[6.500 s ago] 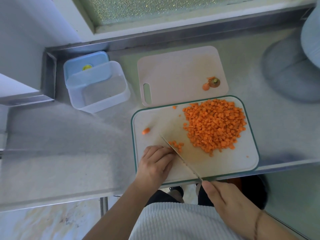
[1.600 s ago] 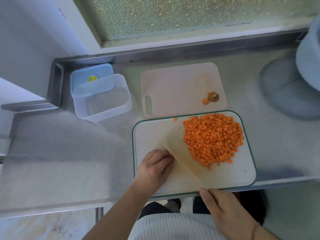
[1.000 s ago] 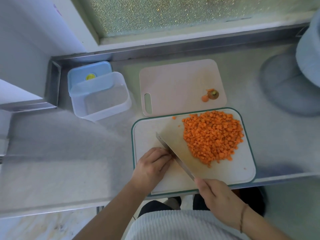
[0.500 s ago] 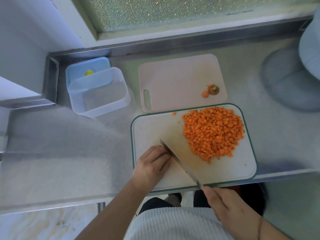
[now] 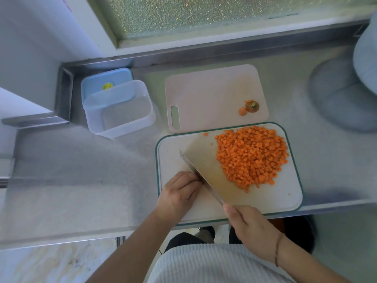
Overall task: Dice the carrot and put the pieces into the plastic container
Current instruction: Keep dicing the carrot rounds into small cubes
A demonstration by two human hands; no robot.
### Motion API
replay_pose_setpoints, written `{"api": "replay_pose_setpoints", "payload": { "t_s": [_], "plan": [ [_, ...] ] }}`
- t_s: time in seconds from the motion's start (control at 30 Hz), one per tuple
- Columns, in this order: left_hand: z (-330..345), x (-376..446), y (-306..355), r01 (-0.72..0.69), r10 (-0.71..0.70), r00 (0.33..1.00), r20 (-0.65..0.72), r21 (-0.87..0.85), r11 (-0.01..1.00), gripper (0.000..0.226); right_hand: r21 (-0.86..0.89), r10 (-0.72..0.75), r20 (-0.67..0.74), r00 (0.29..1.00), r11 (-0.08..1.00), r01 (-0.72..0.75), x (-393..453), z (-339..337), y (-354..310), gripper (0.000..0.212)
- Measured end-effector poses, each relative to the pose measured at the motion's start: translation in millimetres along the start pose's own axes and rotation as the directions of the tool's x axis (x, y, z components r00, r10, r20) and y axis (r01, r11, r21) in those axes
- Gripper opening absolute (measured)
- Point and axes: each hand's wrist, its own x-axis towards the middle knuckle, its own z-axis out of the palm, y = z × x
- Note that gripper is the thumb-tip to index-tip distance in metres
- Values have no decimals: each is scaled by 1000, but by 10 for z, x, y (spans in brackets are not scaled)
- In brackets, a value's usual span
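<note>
A heap of diced carrot (image 5: 252, 157) lies on the right half of the green-rimmed cutting board (image 5: 285, 193). My right hand (image 5: 247, 225) grips the handle of a wide cleaver (image 5: 206, 168), whose blade leans flat side up with its edge against the heap's left side. My left hand (image 5: 179, 194) rests curled on the board's near left part, fingertips touching the blade's spine; whether it holds anything is hidden. The clear plastic container (image 5: 120, 111) stands empty at the far left, partly on its blue lid (image 5: 106, 80).
A second, pinkish cutting board (image 5: 212, 92) lies behind the first, with the carrot top and a slice (image 5: 250, 107) on it. A grey round object (image 5: 344, 92) sits at the far right. A steel ledge and window frame run along the back.
The cleaver blade has tilted over and slid right against the carrot heap. A few loose pieces near my left hand have been pushed into the heap since the earliest frame.
</note>
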Motion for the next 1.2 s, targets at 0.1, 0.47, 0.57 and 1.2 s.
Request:
{"api": "replay_pose_setpoints", "payload": {
  "t_s": [0.1,0.47,0.57,1.2],
  "plan": [
    [-175,-32,41,-10,10,1000,-24,0,1000,6,-34,-55,-35,998,998,54,-102,1,19,54],
    [-1018,396,-85,309,-286,891,-352,12,951,24,-574,-120,-19,993,814,87,-298,-336,203,88],
    [-910,550,63,163,-149,947,-285,25,986,19,-615,-159,-87,983,785,73,-347,-444,262,96],
    [-203,393,62,-207,80,850,521,191,960,18,-216,-57,-261,964,976,-1,-364,-554,223,50]
  ]
}}
